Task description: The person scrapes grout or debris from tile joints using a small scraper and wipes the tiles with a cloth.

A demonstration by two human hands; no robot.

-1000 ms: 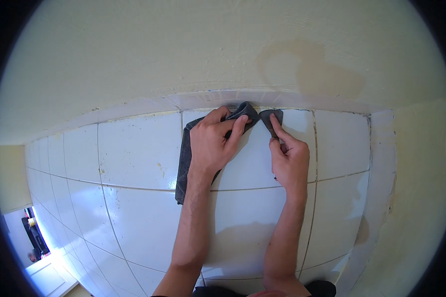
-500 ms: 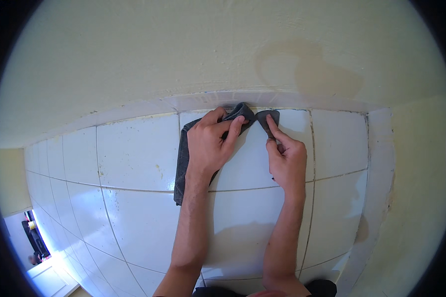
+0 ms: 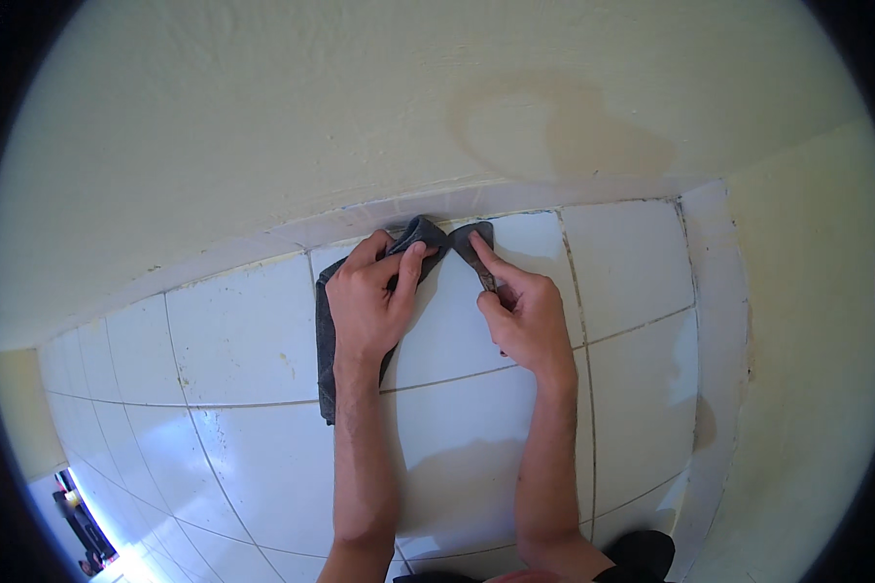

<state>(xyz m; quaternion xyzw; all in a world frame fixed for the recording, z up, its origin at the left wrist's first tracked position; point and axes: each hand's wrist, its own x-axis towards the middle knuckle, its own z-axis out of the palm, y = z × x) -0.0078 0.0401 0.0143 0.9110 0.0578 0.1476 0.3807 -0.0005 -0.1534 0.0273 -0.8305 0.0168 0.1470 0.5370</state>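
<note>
My left hand [image 3: 365,301] is closed on a dark grey cloth [image 3: 327,330], pinching a rolled fold between thumb and fingers. The rest of the cloth hangs down past my wrist over a white tile. Just right of it, my right hand [image 3: 530,316] grips a scraper [image 3: 471,239] with a flat, dark, flared blade. My index finger lies stretched along the blade, and the other fingers curl round the handle, mostly hiding it. The blade's wide end is at the tile's far edge, close beside the cloth, near the base of the wall.
White floor tiles [image 3: 486,428] with brownish grout lines spread around my hands. A pale skirting strip [image 3: 379,209] runs below the cream wall [image 3: 292,107], and another wall [image 3: 797,321] stands at right. Yellowish specks mark tiles at left. Dark objects [image 3: 83,520] lie by a bright opening.
The view has turned slightly, so floor and hands appear farther left. Both hands keep nearly the same place on the tile, still holding the cloth and the scraper.
</note>
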